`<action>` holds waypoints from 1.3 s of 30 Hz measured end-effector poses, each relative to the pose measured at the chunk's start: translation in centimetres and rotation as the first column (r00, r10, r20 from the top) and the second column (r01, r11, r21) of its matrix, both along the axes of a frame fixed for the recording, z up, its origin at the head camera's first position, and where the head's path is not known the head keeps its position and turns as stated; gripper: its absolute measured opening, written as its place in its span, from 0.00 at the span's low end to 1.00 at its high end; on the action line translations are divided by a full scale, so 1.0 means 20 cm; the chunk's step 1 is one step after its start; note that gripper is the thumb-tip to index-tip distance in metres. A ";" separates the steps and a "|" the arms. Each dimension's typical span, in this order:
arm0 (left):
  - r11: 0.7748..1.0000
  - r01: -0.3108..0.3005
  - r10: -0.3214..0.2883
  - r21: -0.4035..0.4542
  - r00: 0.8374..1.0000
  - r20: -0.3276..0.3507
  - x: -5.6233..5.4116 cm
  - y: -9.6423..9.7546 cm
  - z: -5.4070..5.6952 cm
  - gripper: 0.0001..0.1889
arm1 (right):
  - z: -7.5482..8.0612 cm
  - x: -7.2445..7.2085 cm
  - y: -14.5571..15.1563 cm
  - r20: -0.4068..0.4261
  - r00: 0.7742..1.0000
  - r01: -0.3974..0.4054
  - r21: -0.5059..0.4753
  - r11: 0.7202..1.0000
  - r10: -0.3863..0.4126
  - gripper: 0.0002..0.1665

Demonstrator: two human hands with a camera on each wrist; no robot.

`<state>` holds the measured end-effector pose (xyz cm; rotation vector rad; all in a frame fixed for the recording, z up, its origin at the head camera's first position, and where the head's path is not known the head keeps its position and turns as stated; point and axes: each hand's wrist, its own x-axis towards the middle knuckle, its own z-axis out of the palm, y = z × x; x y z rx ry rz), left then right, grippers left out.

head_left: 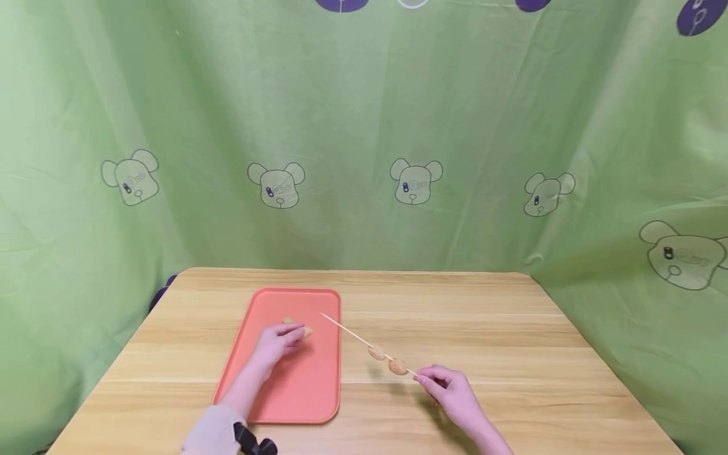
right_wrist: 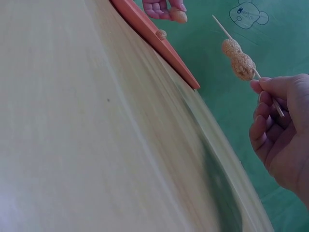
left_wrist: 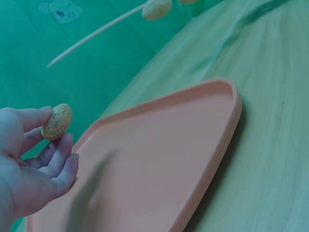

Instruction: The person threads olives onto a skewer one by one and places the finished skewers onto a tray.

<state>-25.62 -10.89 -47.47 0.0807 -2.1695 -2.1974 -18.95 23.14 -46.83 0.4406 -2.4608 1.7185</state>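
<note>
OK, skewer (head_left: 349, 332) in R grip (head_left: 453, 393)

A person's left hand (head_left: 275, 343), over the pink tray (head_left: 307, 392), partly covers the tan piece (head_left: 308, 330) it pinches and a second tan piece (head_left: 288, 320) on the tray. Right of the tray, the right hand (head_left: 449, 390) conceals the held end of a skewer (head_left: 344, 327) from the head camera, its forearm (head_left: 490, 436) cropped below. In the left wrist view, the bottom edge cuts off the tray, and the top edge trims a skewered piece (left_wrist: 187, 1). Beyond the tray, lettering on a printed bear (head_left: 417, 184) is too small to read.
</note>
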 end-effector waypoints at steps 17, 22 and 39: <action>0.995 0.088 -0.089 0.047 0.996 0.021 0.06 0.01 0.10 0.12 | -0.01 -0.01 0.05 -0.067 0.995 -0.077 -0.017 0.997 0.076 0.07; 0.987 0.151 -0.151 0.052 0.988 0.007 0.08 0.01 0.11 0.18 | -0.02 -0.01 0.06 -0.069 0.994 -0.089 -0.004 0.996 0.089 0.07; 0.964 0.260 -0.265 -0.053 0.960 -0.096 0.13 0.02 0.13 0.18 | -0.02 0.00 0.08 -0.101 0.986 -0.132 -0.015 0.991 0.130 0.07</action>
